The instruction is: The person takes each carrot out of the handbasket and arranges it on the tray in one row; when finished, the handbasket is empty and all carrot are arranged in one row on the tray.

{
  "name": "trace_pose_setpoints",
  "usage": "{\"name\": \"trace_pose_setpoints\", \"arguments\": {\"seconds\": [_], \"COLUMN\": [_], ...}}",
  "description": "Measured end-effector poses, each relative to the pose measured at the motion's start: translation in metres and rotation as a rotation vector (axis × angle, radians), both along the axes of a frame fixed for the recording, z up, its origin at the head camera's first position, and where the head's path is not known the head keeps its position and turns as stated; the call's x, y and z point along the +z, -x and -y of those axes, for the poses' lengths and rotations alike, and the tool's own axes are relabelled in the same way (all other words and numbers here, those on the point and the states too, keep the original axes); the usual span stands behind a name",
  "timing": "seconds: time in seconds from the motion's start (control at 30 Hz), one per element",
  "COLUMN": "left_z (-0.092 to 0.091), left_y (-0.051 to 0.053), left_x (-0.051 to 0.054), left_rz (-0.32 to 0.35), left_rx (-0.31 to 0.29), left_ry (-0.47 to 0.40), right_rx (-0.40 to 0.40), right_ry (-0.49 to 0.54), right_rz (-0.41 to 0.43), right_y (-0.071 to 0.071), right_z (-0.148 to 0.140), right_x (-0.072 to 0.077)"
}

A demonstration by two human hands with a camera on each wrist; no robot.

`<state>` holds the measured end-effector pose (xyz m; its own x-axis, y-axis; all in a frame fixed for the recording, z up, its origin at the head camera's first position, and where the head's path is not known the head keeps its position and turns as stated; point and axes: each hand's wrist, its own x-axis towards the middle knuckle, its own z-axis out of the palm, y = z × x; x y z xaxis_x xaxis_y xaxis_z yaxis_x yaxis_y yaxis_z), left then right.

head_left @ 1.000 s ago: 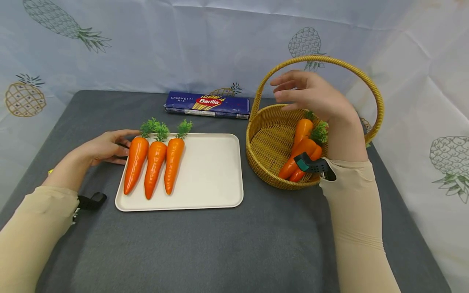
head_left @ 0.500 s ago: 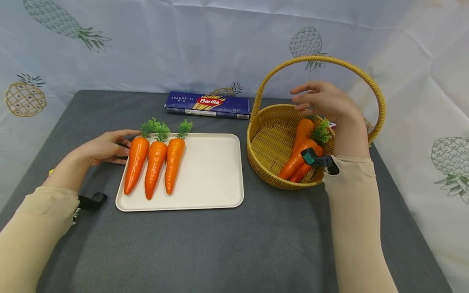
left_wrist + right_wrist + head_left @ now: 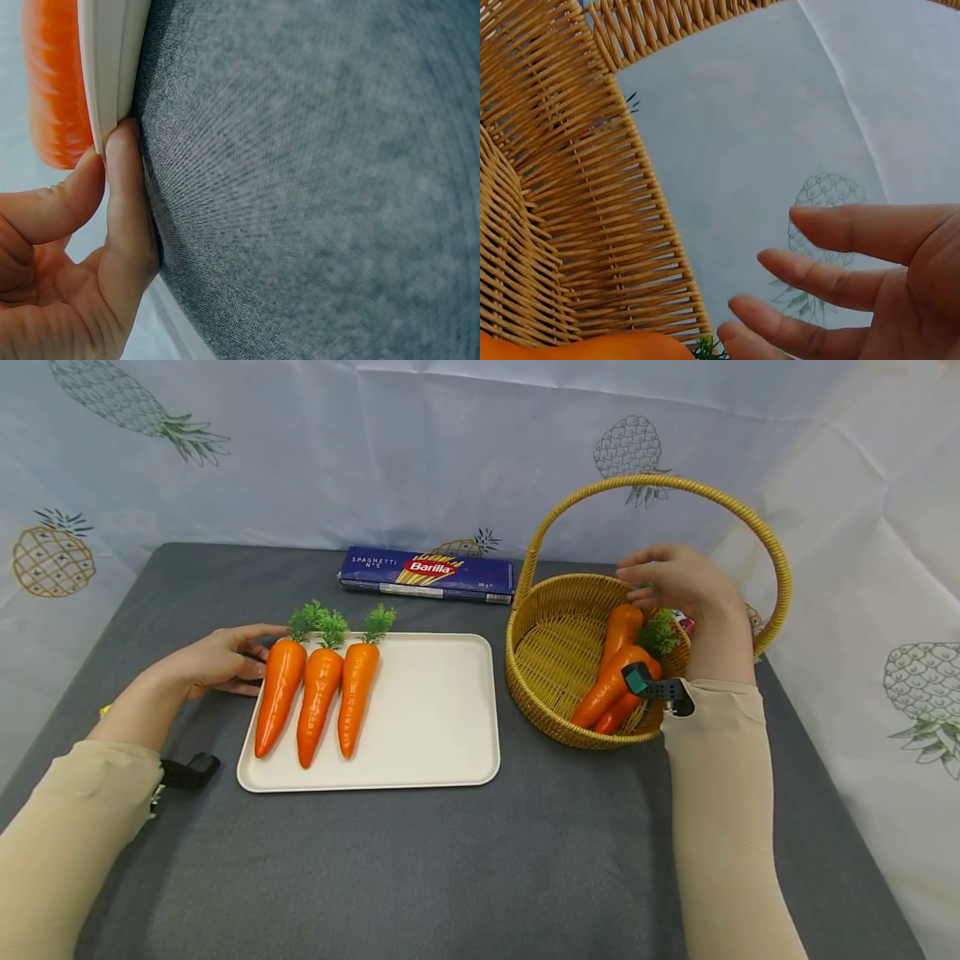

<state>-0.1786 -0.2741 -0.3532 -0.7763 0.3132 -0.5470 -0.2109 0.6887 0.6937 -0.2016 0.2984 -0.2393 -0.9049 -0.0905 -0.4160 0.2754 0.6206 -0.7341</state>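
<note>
Tabletop, dark grey, comes nearest, with a pale sleeve reaching over its left part. Past the bare front lies the tray, and the left hand pinches its left rim, thumb above and finger below, as the left wrist view shows. A light pinch with the tray flat seems best, since a tilt could set the smooth, rounded bodies rolling. On the tray's left half sit three carrots, side by side, leaves pointing away and overhanging the far edge; the right half is bare. Just right of the tray stands the basket, more carrots leaning on one another along its right side. Near its far right, seen within the arch of the handle, is the right hand, fingers parted and holding nothing; whether it touches the leaves cannot be told. This reach would go well with the wrist clear of the handle and the grip on a carrot's thick upper body, not its leaves, easing it off its neighbours. Farther back lie the spaghetti box and, behind everything, the pineapple cloth
</note>
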Motion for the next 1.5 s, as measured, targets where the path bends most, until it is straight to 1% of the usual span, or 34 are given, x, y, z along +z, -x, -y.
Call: {"name": "trace_pose_setpoints", "arguments": {"seconds": [0.17, 0.23, 0.3, 0.4, 0.5, 0.57, 0.63, 0.73, 0.8, 0.9, 0.97, 1.0, 1.07, 1.13, 1.2, 1.27, 1.4, 1.5], "left_z": [0.0, -0.001, -0.001, -0.001, -0.001, -0.001, 0.0, 0.0, -0.001, -0.001, 0.0, 0.0, 0.0, 0.0, 0.0, 0.0, 0.0, 0.0], "left_y": [0.0, -0.001, 0.0, 0.0, 0.001, 0.001, 0.0, 0.0, 0.0, 0.0, 0.001, 0.001, 0.001, 0.0, 0.0, 0.0, -0.001, 0.0], "left_x": [0.0, 0.001, 0.001, 0.002, 0.002, 0.002, 0.001, 0.001, 0.001, 0.001, 0.001, 0.001, 0.002, 0.002, 0.001, 0.001, 0.001, 0.001], "left_rz": [0.005, 0.008, 0.011, 0.014, 0.017, 0.02, 0.021, 0.02, 0.018, 0.013, 0.012, 0.011, 0.008, 0.008, 0.006, 0.007, 0.006, 0.003], "left_rx": [0.001, 0.002, 0.001, 0.002, 0.007, 0.007, 0.003, 0.003, 0.006, 0.004, 0.004, 0.003, 0.002, 0.004, 0.0, -0.003, -0.006, -0.007], "left_ry": [-0.001, -0.005, -0.004, -0.005, 0.0, -0.002, -0.002, -0.005, -0.004, -0.008, -0.009, -0.009, -0.008, -0.006, -0.006, -0.004, 0.003, 0.009], "right_rx": [0.01, 0.005, 0.004, 0.043, 0.136, 0.223, 0.315, 0.434, 0.48, 0.506, 0.486, 0.458, 0.377, 0.272, 0.176, 0.119, 0.064, 0.059], "right_ry": [-0.099, -0.143, -0.165, -0.198, -0.221, -0.224, -0.211, -0.173, -0.151, -0.144, -0.161, -0.17, -0.186, -0.189, -0.19, -0.204, -0.253, -0.301], "right_rz": [-0.007, -0.01, -0.012, -0.019, -0.03, -0.027, -0.008, 0.049, 0.087, 0.112, 0.086, 0.063, 0.007, -0.043, -0.065, -0.068, -0.044, -0.024], "right_y": [0.001, 0.001, -0.001, -0.002, -0.003, -0.003, -0.003, -0.003, -0.003, -0.004, -0.005, -0.006, -0.006, -0.006, -0.004, -0.003, -0.003, -0.004], "right_z": [-0.005, -0.005, -0.005, -0.004, -0.003, 0.0, 0.002, 0.005, 0.007, 0.009, 0.008, 0.008, 0.006, 0.003, 0.001, -0.001, -0.004, -0.004], "right_x": [-0.006, -0.006, -0.005, -0.004, -0.005, -0.008, -0.012, -0.02, -0.023, -0.024, -0.022, -0.021, -0.019, -0.018, -0.017, -0.017, -0.018, -0.018]}}
